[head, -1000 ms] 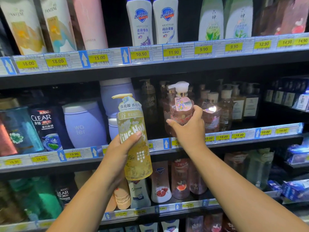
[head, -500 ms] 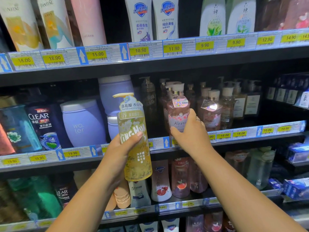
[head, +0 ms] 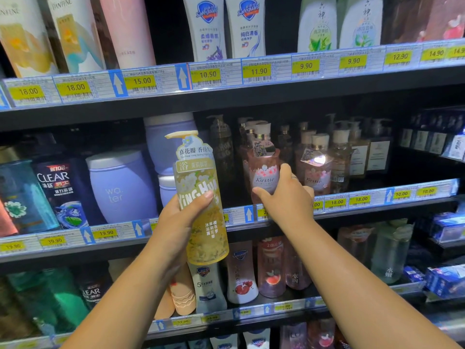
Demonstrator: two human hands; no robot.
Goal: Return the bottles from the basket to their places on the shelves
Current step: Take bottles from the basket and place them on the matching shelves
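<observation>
Head view shows one yellow bottle point(head: 201, 197) up in the air, in front of the middle shelf point(head: 377, 210); the left hand point(head: 180, 222) grips it around the middle, with the thumb lying across the front and the other fingers hidden behind; the bottle stands nearly straight up, and its yellow pump top points to the left; its bottom hangs lower than the shelf edge.

Just to the right, the right hand point(head: 286, 201) has its fingers curled round the low part of one pink bottle point(head: 264, 170) with a white pump top; this bottle is upright at the front of the middle shelf; the hand hides its bottom, so I cannot tell if it sits on the shelf; a second pink bottle point(head: 314, 172) of the same kind stands just beside it on the right, near the knuckles.

More pump bottles crowd behind those two, too dark to count; to the left stand three purple tubs point(head: 120, 190), and then one dark blue Clear bottle point(head: 60, 192).

On the top shelf point(head: 251, 94) I count two white Safeguard bottles point(head: 206, 28) side by side, and two green and white bottles point(head: 318, 26) to their right; yellow price tags point(head: 256, 71) run along the front of each shelf.
</observation>
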